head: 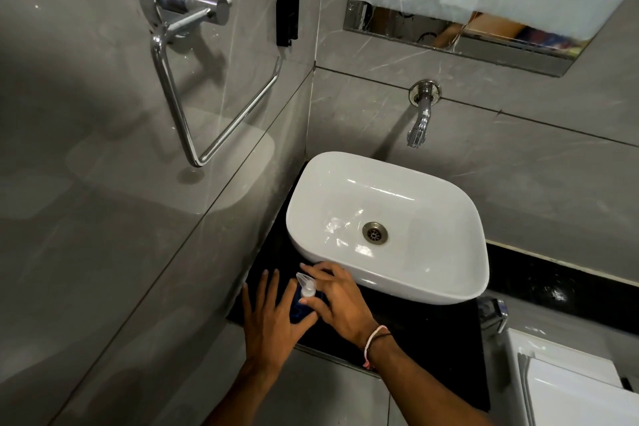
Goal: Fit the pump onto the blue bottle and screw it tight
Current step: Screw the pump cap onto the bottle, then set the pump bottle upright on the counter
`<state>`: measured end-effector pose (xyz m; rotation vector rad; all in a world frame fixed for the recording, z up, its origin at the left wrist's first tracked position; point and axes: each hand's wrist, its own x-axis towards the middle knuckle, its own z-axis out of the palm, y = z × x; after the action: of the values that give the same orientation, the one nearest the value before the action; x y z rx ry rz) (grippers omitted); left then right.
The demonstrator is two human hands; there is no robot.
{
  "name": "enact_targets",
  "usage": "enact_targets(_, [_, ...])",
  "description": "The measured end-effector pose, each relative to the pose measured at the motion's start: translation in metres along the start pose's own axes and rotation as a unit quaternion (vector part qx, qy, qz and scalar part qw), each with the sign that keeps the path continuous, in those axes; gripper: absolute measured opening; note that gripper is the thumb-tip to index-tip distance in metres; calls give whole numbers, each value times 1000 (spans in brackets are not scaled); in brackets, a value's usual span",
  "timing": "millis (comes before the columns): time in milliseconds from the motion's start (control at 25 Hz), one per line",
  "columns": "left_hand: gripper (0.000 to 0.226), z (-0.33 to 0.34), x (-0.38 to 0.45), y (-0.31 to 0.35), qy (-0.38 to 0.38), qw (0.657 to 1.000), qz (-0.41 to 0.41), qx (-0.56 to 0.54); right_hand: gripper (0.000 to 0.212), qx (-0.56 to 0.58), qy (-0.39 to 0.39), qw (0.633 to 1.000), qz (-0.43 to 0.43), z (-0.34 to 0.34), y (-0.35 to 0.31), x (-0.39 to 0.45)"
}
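Both hands flank the upright blue bottle [296, 304], pump [306, 284] spout pointing up-left.

Two bare forearms come up from the lower edge of the view, with no sleeves anywhere along them. The left hand [268, 316] wears nothing — no ring, no band, no watch on the wrist below it. The right hand [340, 304] is likewise free of rings. Its wrist carries two thin bands side by side: a pale pink cord bracelet [373, 342] and a dark thread [380, 336] just above it — the pink one trails a short loose end at the underside of the wrist. Fingernails are short and unpainted.
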<state>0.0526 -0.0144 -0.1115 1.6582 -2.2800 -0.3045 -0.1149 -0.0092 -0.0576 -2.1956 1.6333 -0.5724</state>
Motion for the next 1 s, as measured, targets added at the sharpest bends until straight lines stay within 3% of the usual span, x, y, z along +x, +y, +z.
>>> enact_targets(200, [70, 3, 1, -2, 8, 1000, 13, 8, 37, -75, 82, 994, 18, 11, -8, -8])
enact_targets(440, [70, 5, 3, -5, 12, 999, 33, 18, 38, -122, 108, 986, 34, 14, -13, -10])
enact_targets(600, [72, 3, 5, -5, 16, 999, 46, -8, 36, -13, 86, 994, 59, 14, -15, -11])
enact_targets(680, [72, 2, 2, -2, 35, 998, 38, -46, 46, 52, 64, 993, 86, 13, -8, -17])
enact_targets(840, [80, 1, -2, 7, 35, 992, -17, -118, 59, 207, 9, 959, 194, 13, 16, -36])
enact_targets(1000, [91, -7, -3, 12, -16, 958, -97, -269, 69, 251, -72, 931, 256, 28, 20, -40])
